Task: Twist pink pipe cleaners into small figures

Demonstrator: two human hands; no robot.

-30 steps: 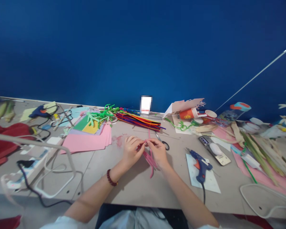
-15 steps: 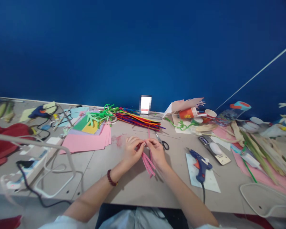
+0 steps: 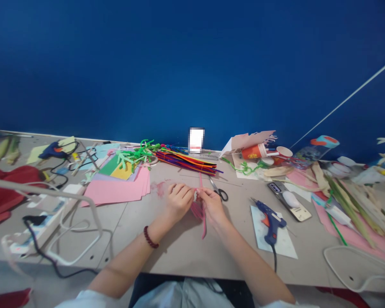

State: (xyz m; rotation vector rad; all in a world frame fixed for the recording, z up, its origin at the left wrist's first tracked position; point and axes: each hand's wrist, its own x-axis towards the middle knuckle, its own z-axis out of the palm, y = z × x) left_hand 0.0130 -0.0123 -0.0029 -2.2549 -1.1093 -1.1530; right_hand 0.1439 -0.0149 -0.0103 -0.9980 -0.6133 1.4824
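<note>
Pink pipe cleaners [image 3: 198, 210] are pinched between my two hands over the middle of the table. My left hand [image 3: 180, 200] is closed on them with its knuckles turned up, a dark red bead bracelet on the wrist. Thumb and fingertips of my right hand [image 3: 211, 204] close on the same strands, right against the left fingers. One pink end sticks up beyond the fingertips, and the other ends hang below toward me. The exact grip point is hidden by my fingers. Black-handled scissors [image 3: 223, 194] lie just past my right hand.
A bundle of coloured pipe cleaners [image 3: 189, 162] lies ahead. Pink paper sheets [image 3: 115, 188] and a power strip [image 3: 48, 218] are at left. At right are a blue glue gun [image 3: 271, 222] on a card, a phone [image 3: 290, 201] and paper cups [image 3: 255, 151].
My left hand has rolled over, knuckles now up. The hanging pink strands have bent back and bunched beneath the hands, with one end still pointing toward me.
</note>
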